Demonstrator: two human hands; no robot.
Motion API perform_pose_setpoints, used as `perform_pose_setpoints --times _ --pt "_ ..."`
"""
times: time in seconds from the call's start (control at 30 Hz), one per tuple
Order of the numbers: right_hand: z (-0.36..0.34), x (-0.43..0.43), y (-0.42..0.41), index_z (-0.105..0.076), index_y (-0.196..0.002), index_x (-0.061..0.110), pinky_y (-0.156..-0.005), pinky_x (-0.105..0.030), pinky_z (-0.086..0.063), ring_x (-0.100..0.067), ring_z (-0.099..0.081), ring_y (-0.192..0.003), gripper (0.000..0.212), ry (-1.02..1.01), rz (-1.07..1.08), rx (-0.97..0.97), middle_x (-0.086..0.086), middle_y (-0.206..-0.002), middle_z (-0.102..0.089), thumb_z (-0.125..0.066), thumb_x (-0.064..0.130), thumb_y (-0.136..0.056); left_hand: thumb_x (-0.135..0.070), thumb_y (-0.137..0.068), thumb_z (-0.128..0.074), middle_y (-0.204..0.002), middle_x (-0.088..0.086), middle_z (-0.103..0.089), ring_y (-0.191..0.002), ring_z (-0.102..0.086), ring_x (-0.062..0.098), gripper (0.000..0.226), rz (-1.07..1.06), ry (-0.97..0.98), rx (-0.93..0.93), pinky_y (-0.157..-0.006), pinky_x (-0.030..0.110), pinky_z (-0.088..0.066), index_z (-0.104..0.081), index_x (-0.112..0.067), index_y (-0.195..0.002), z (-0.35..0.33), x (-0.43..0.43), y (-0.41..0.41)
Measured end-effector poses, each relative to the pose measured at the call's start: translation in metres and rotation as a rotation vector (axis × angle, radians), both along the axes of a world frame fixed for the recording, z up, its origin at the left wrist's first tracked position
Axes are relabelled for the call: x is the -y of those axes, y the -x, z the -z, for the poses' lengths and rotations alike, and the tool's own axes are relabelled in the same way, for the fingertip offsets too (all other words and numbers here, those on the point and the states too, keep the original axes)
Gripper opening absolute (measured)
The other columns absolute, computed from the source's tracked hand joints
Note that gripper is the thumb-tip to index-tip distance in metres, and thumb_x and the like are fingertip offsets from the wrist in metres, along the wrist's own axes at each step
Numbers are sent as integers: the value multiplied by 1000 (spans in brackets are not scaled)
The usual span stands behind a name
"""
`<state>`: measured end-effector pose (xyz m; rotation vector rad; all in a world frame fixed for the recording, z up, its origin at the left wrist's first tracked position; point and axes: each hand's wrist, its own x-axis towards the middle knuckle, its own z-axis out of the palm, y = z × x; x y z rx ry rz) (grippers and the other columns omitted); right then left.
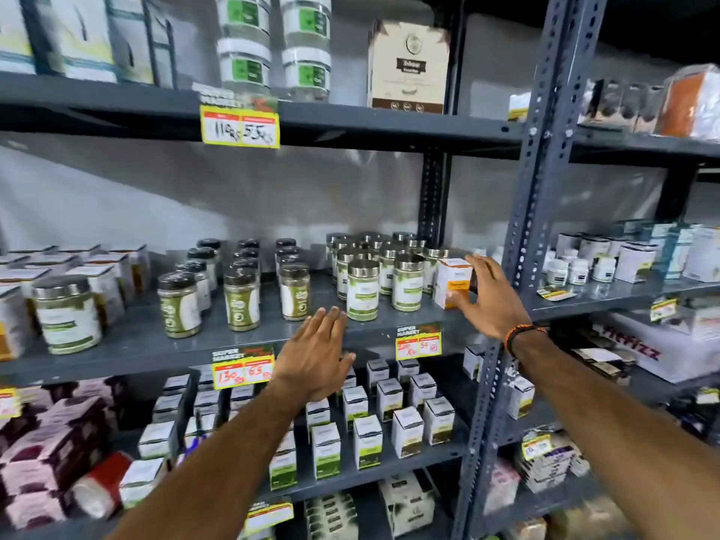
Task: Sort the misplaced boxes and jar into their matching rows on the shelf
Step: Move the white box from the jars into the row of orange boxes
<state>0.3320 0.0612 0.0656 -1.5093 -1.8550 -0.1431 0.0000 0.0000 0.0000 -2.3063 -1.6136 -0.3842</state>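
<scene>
A white box with an orange band (452, 281) stands at the right end of the middle shelf (233, 344), beside silver-lidded green-label jars (362, 290). My right hand (487, 298) wraps around it, thumb on its lower front and fingers over its right side. My left hand (315, 352) hovers flat with fingers spread in front of the shelf edge, holding nothing. A lone silver-lidded jar (68, 313) stands at the far left among white boxes with orange (97, 274). Dark-lidded jars (241, 298) fill the middle rows.
White-and-green boxes (366, 442) fill the shelf below, with maroon packets (50, 442) at left. Price tags (241, 370) hang on shelf edges. A perforated steel upright (522, 267) stands just right of my right hand. The neighbouring rack holds more small boxes (631, 259).
</scene>
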Motion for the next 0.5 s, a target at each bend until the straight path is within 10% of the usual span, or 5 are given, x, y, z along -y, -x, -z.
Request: perform_pose_setpoints --times 0.5 --pt "28 -80 -7 -27 -157 26 -92 -40 -50 -36 -65 -113 77 94 9 -151 -15 -131 -66 -70 36 -94 -59 -98 -23 -157 21 -42 -145 -40 35 81 -131 -90 -89 -120 50 -31 -34 0 -153 36 -44 -12"
